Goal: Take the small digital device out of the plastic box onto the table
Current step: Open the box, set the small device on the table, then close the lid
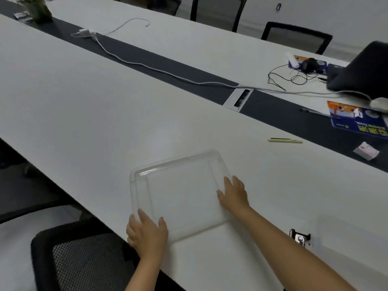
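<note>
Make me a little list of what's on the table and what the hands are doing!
lid: clear plastic lid, flat on the white table
left hand: left hand on the lid's near corner
right hand: right hand flat on the lid's right edge
box: clear plastic box, far right, blurry
device: small dark device by the box

A white cable (147, 67) runs along the table's dark strip (279, 108) toward a laptop (363, 70); yellow pens (285, 140) lie nearby.
</note>
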